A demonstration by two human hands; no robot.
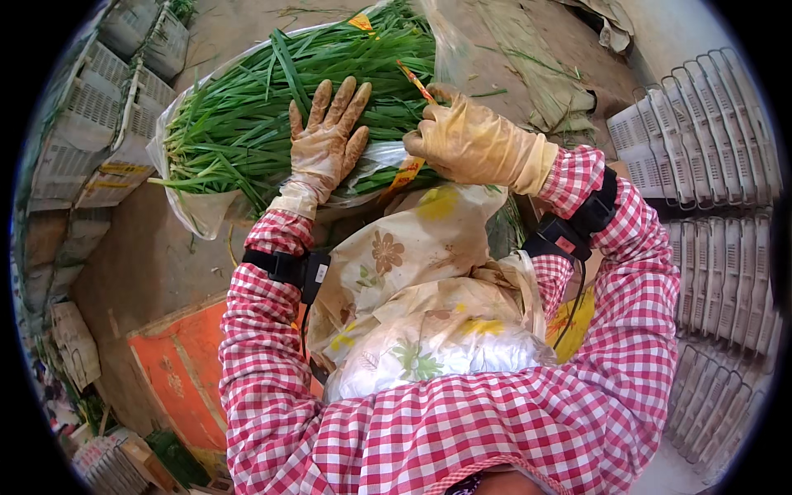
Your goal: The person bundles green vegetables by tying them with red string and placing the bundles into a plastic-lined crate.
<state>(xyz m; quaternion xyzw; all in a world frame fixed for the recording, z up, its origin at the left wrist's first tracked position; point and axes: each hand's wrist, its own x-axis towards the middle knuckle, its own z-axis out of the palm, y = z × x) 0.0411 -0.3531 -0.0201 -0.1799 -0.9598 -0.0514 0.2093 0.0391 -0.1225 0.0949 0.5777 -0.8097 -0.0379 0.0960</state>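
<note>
A large pile of long green leaves, which look like garlic chives [241, 117], lies in a clear plastic bag [207, 210] with its pale stem ends at the left. My left hand [325, 139], in a stained pale glove, rests flat on the leaves with its fingers spread. My right hand [476, 136], gloved too, has its fingers closed on a printed orange-yellow strip [416, 81], whose free end points up over the leaves. Another orange-yellow strip [405, 173] lies along the bag's near side, between my hands. A third printed strip [361, 22] shows on the far leaves.
White plastic crates [699, 130] are stacked along the right, with more crates [93, 93] on the left. An orange printed sheet [179, 365] lies on the floor at lower left. Loose sheeting [538, 74] lies beyond my right hand. A flowered plastic apron [427, 297] covers my lap.
</note>
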